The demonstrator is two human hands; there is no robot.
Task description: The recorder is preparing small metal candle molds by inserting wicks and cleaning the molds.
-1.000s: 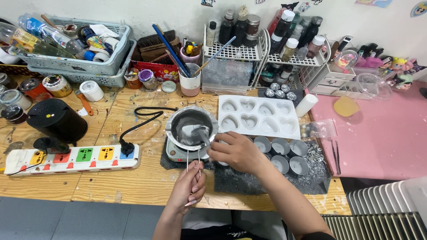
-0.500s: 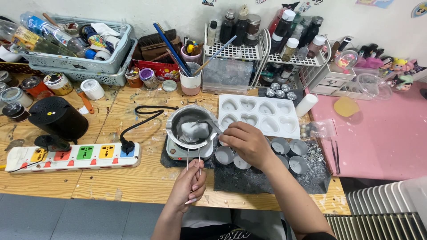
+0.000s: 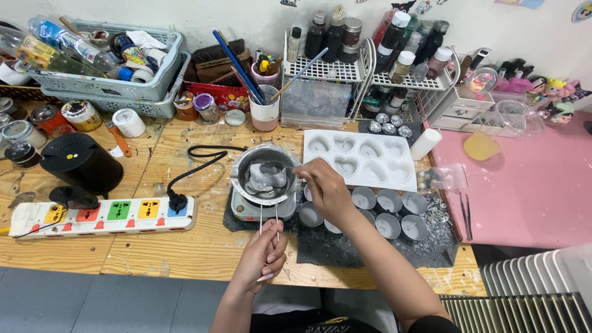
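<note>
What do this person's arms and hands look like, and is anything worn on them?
Both forearms are bare, with no gloves, watch or rings visible. The left hand has long, light-coloured nails on its fingers. A dark short sleeve shows at the right arm's upper end, above the right hand.

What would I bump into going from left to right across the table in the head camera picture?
Black speaker → power strip → melting pot → right hand → heart mould → pink mat.

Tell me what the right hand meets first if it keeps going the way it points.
Probably the metal pot: the right hand points left toward its rim, though height above it is unclear.
</note>
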